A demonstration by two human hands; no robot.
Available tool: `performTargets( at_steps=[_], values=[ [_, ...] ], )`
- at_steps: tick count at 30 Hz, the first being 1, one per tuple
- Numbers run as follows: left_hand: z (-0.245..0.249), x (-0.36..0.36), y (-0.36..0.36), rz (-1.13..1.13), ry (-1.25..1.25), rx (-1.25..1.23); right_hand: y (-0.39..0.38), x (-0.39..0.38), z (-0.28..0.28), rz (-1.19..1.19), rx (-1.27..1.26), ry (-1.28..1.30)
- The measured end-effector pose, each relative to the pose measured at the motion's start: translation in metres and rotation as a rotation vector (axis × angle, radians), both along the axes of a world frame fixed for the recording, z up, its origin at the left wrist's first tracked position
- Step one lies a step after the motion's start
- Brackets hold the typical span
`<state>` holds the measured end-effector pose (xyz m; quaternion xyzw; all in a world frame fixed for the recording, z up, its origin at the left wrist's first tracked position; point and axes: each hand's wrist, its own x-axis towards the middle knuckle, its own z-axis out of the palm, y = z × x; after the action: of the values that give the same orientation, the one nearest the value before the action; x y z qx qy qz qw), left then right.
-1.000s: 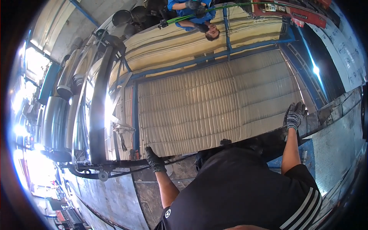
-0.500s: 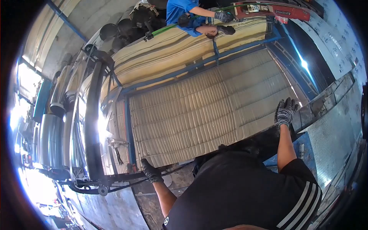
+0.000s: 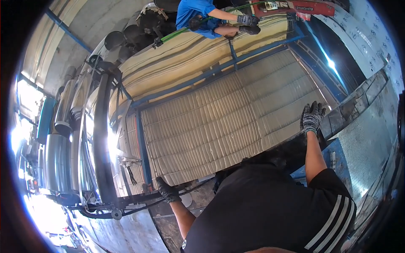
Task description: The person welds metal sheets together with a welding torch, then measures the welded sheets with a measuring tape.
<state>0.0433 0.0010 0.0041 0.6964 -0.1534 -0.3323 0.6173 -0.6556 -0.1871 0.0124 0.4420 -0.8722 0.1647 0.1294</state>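
A large ribbed metal sheet [image 3: 206, 122], dull silver with several cross lines, lies in front of me on a blue metal frame [image 3: 142, 147]. At its near left corner is my left hand [image 3: 168, 192] in a dark glove, touching the edge with fingers stretched out; part of the hand is hard to make out. My right hand [image 3: 312, 119], in a grey-and-black knit glove, lies on the near right part of the sheet. Its fingers are extended and slightly apart, holding nothing.
Across the frame a person in a blue shirt [image 3: 194, 12] has gloved hands [image 3: 249, 24] above wavy yellowish sheeting [image 3: 168, 71]. A red machine part [image 3: 312, 7] stands at the far right. Shiny metal rolls [image 3: 59, 164] stand at left; a textured metal sheet [image 3: 363, 147] lies at right.
The whole view has shifted slightly. The other person's gloved hands have come closer together. Both my hands stay at the near edge of the sheet.
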Motion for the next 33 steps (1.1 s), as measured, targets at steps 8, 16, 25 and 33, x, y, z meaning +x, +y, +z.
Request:
performTargets(
  at_steps=[8, 16, 25, 33],
  values=[
    [-0.092, 0.07, 0.019, -0.109, -0.495, 0.116, 0.006, 0.015, 0.024, -0.014, 0.008, -0.082],
    [-0.101, 0.072, 0.015, -0.03, -1.111, 0.157, -0.001, -0.002, 0.0, -0.041, 0.055, -0.126],
    [-0.115, 0.086, 0.006, 0.212, -0.3, -0.074, -0.001, 0.0, 0.001, -0.053, 0.057, -0.11],
    [-0.097, 0.071, 0.0, 0.192, -0.329, -0.093, -0.001, -0.005, -0.005, -0.026, 0.024, -0.084]
  ],
)
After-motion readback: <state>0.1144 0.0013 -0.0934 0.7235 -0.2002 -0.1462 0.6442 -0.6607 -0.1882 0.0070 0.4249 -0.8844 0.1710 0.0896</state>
